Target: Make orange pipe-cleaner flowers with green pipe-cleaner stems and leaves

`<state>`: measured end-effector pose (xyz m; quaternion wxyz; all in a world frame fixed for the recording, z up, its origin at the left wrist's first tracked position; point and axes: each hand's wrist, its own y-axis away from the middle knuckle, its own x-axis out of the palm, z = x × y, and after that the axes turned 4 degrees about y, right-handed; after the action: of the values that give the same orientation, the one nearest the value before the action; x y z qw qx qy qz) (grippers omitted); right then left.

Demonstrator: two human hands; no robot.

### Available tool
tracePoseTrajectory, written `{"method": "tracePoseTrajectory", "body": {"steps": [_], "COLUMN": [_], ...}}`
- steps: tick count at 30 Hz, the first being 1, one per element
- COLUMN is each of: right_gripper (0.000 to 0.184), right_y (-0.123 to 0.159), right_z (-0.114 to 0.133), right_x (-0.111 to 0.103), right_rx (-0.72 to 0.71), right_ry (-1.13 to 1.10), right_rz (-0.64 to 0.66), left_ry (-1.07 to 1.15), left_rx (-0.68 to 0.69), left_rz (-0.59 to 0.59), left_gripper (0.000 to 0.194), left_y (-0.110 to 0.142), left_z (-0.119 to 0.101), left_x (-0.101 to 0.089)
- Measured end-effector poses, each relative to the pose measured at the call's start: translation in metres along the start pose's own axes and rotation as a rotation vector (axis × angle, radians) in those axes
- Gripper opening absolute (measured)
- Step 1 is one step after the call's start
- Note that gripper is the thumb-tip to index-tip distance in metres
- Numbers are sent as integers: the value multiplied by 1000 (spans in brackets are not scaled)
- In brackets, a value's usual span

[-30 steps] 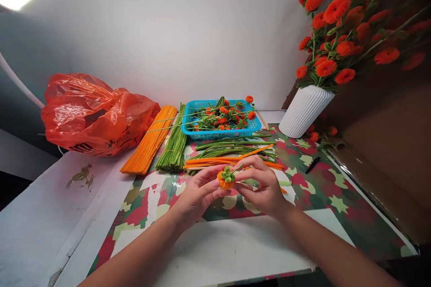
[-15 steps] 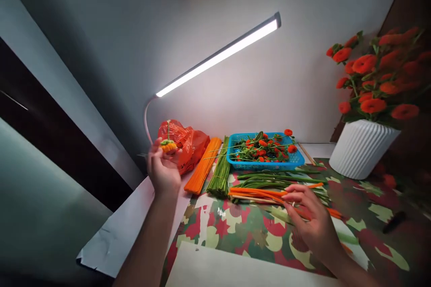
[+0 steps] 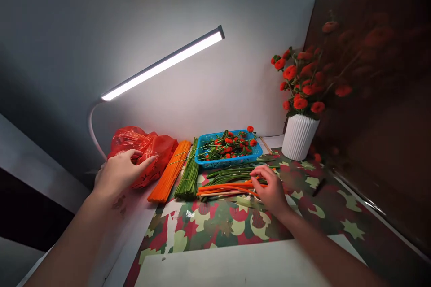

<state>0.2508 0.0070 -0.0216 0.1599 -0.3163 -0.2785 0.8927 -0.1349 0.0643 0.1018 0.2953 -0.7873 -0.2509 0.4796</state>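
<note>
Tipped from upright, flower now unseen, my left hand (image 3: 117,170) is spreading its thumb wide before the red bag (image 3: 159,149), left of the blue basket (image 3: 229,161), while my right hand (image 3: 272,192) is curling, grip uncertain, over orange strips (image 3: 222,187) probably laid before the basket for easy reach.

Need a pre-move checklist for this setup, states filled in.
1. Lamp lit: ok.
2. White vase standing on the table: ok.
3. All stems inside the blue basket: not ok, some overhang its left rim.
4. Left hand free: cannot tell; thumb and forefinger are spread before the red bag, other fingers hidden.
5. Right hand clear of the loose orange strips: cannot tell; it overlaps them in view.
</note>
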Motion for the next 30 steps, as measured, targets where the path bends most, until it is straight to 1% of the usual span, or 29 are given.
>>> {"method": "tracePoseTrajectory", "body": {"steps": [1, 3, 4, 6, 8, 9, 11, 12, 13, 14, 16, 19, 21, 25, 30], "right_gripper": [12, 19, 21, 22, 17, 15, 10, 13, 20, 26, 29, 29, 28, 29, 28], "right_y": [-11, -38, -52, -80, -103, -112, -125, -130, -135, -140, -150, -165, -174, -184, -177], "right_z": [-7, -20, -25, -34, -40, -43, -50, -54, -59, -65, -76, -88, -92, -93, -91], "right_x": [-2, -5, -5, -3, 3, 6, 10, 11, 11, 11, 10, 13, 17, 21, 13], "right_rx": [63, 111, 127, 183, 259, 298, 356, 380, 404, 429, 479, 522, 525, 466, 326], "right_ry": [97, 169, 202, 274, 339, 365, 399, 409, 418, 425, 437, 439, 436, 450, 507], "right_rz": [38, 68, 85, 115, 143, 155, 177, 183, 187, 189, 200, 239, 278, 350, 381], "left_ry": [-75, -165, -157, -32, 90, 146, 207, 227, 245, 261, 289, 331, 355, 389, 427], "left_rx": [49, 93, 103, 183, 289, 331, 350, 352, 367, 371, 374, 376, 388, 376, 350], "left_rz": [-14, -40, -43, -96, -43, 5, 106, 162, 221, 265, 313, 320, 308, 316, 349], "left_gripper": [24, 23, 22, 17, 15, 15, 14, 13, 12, 12, 12, 13, 12, 11, 11], "left_y": [1, 6, 9, 20, 36, 45, 65, 75, 84, 92, 105, 117, 122, 128, 133], "left_z": [-3, -12, -19, -35, -54, -62, -75, -80, -83, -85, -87, -87, -85, -80, -73], "left_x": [-1, -2, -2, 3, 13, 20, 36, 43, 51, 57, 68, 80, 86, 93, 95]}}
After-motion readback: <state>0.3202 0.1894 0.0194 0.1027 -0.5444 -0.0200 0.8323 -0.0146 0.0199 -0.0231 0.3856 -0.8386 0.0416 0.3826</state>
